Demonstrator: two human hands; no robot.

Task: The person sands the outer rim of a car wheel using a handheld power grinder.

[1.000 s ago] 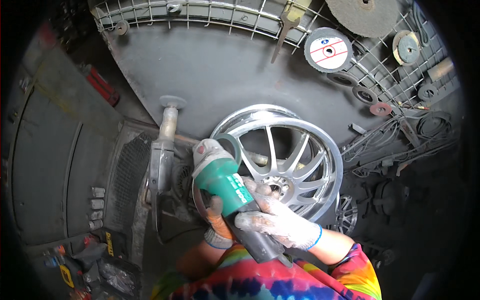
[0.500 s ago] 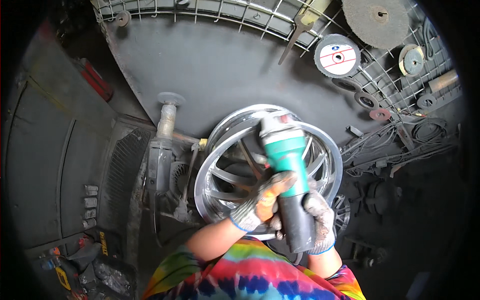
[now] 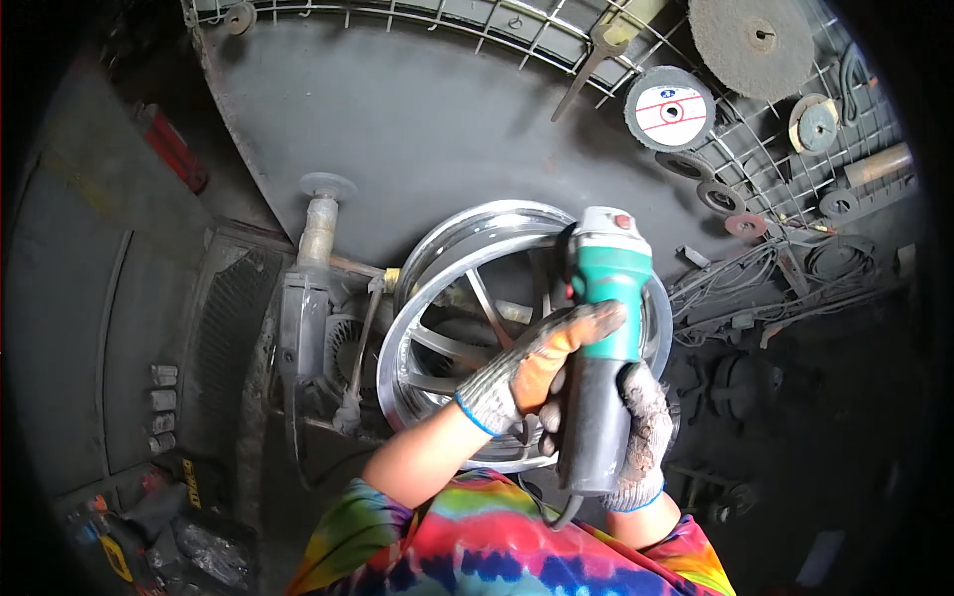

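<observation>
An angle grinder (image 3: 608, 338) with a grey head, green body and black rear handle is held upright in front of me. My left hand (image 3: 556, 363), in a knit glove with an orange palm, is closed on its left side where green meets black. My right hand (image 3: 648, 427), in a dirty knit glove, is wrapped round the black handle from the right. A cord leaves the handle's lower end. Just behind the grinder stands a shiny spoked wheel rim (image 3: 396, 363), tilted and partly hidden by the tool and my gloves.
Left of the rim is a bench machine (image 3: 303, 318) with a vertical shaft. A wire rack (image 3: 447, 20) along the top carries a wrench (image 3: 593, 65) and several abrasive discs (image 3: 671, 109). Coiled cables (image 3: 735, 288) lie at right. A red object (image 3: 171, 149) and a cluttered toolbox (image 3: 119, 546) are at left.
The grinder has shifted to the right and turned more upright, its head further right over the rim. Both hands have kept hold of it; the left has slid or moved up with it.
</observation>
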